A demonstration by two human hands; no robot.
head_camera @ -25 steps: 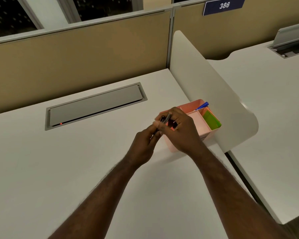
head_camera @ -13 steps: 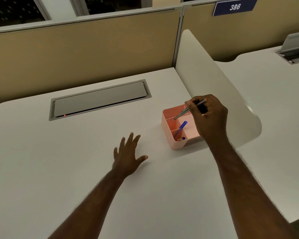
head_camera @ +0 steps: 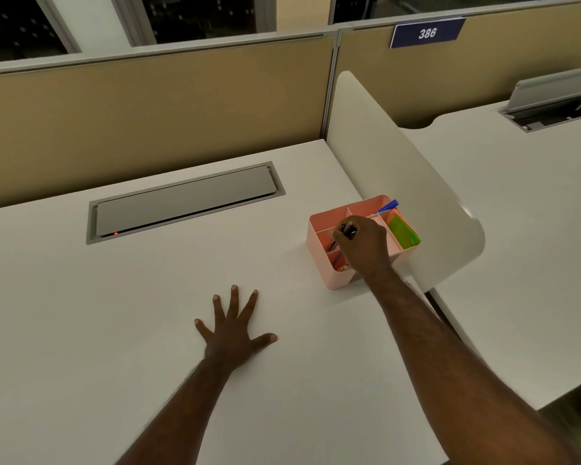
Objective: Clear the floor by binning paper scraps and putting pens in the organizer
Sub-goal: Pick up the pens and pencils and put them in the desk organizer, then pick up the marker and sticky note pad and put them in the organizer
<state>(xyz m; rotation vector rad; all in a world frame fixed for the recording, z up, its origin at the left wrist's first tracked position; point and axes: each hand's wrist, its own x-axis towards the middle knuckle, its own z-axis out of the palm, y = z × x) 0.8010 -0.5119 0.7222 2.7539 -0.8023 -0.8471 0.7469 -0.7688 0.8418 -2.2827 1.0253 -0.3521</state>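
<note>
A pink desk organizer (head_camera: 319, 255) with several compartments stands on the white desk (head_camera: 114, 313) beside the curved divider. My right hand (head_camera: 363, 245) hovers over its left compartments, fingers closed around a dark pen (head_camera: 347, 229) whose tip points down into a compartment. Other pens (head_camera: 336, 260) lie in the front compartment. A blue-capped pen (head_camera: 388, 207) sticks out at the organizer's back, and green sticky notes (head_camera: 402, 233) fill the right compartment. My left hand (head_camera: 235, 325) rests flat on the desk, fingers spread, holding nothing.
A grey cable-hatch lid (head_camera: 185, 201) is set into the desk at the back. A white curved divider (head_camera: 399, 182) separates this desk from the neighbouring one (head_camera: 534, 229). Tan partition panels (head_camera: 148, 112) rise behind, with a blue sign reading 386 (head_camera: 426, 33).
Both hands held the pens together a second ago. My left hand then let go and settled flat on the desk, while my right hand lowered the dark pen into the organizer.
</note>
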